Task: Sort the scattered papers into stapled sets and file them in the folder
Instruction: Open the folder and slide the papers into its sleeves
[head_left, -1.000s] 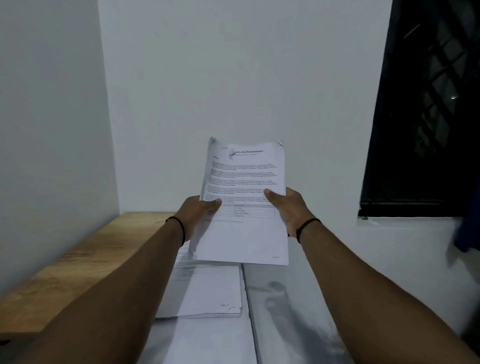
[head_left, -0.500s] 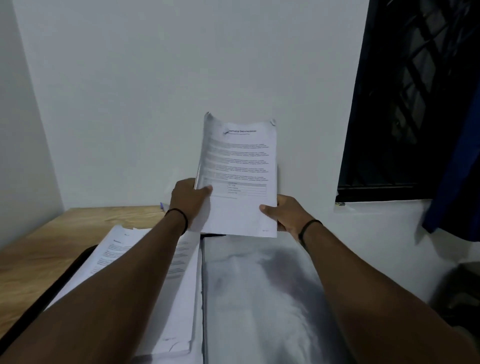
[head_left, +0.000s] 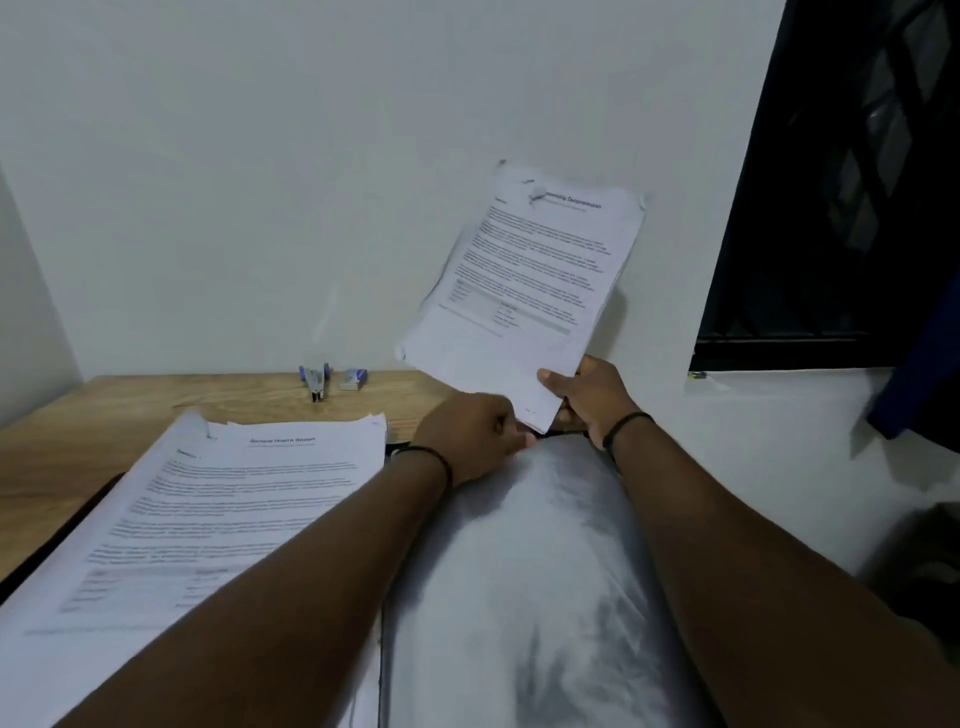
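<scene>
My right hand (head_left: 587, 397) grips the lower corner of a stapled set of printed papers (head_left: 524, 291), held up and tilted against the white wall. My left hand (head_left: 475, 436) has its fingers curled at the top edge of the open folder's clear plastic sleeve (head_left: 524, 582), just below the held set; whether it pinches the sleeve is not plain. A stack of stapled papers (head_left: 223, 509) lies on the folder's left side.
A stapler (head_left: 316, 382) and a small staple box (head_left: 354, 378) sit at the back of the wooden table (head_left: 78, 441) by the wall. A dark window (head_left: 841, 182) and a blue cloth (head_left: 924, 364) are at the right.
My left hand has let go of the held set and dropped to the sleeve's top edge. My right hand alone now holds the set, tilted rightward. The view has turned down and left, showing the stapler.
</scene>
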